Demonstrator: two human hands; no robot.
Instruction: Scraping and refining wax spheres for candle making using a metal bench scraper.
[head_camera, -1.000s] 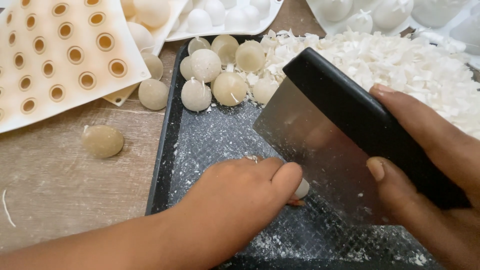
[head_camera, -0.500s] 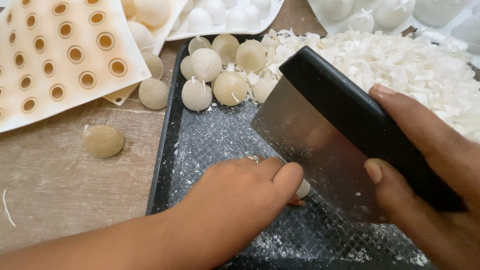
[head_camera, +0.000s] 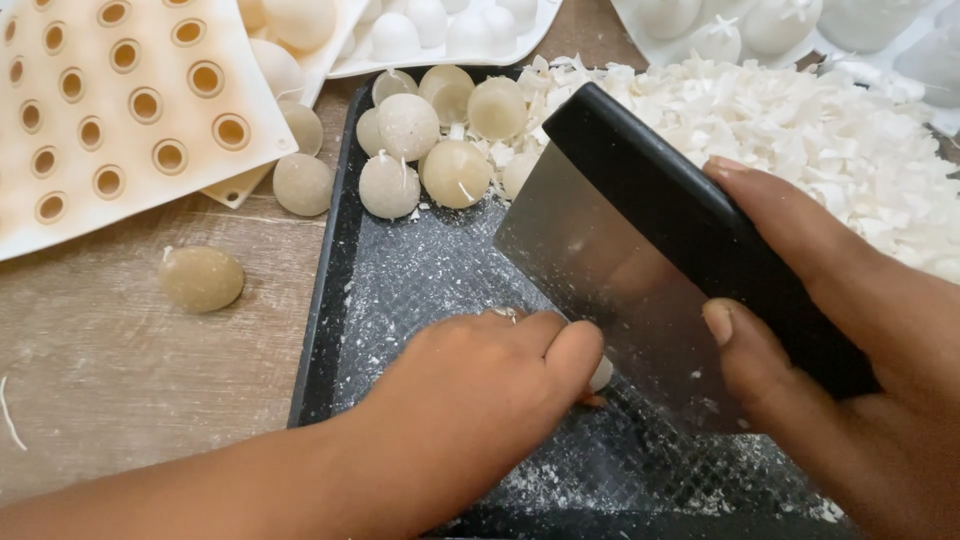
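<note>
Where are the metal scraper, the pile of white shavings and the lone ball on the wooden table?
Metal scraper (head_camera: 600, 270), head view, on its steel blade.
White shavings (head_camera: 800, 120), head view, mid-pile.
Lone ball (head_camera: 200, 278), head view, on its rounded top.

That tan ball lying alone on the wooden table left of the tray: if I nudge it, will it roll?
Probably a wobble rather than a clean roll: the tan ball looks slightly flattened, egg-like. A small wick-like nub at one end may catch. The wooden table looks flat and dusted, so it likely stops soon.

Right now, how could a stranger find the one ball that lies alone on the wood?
Start at the dark tray and look left of it on the wooden table. There, below the white mould with holes, lies one olive ball. Nothing touches it, unlike the balls clustered in the tray.
</note>
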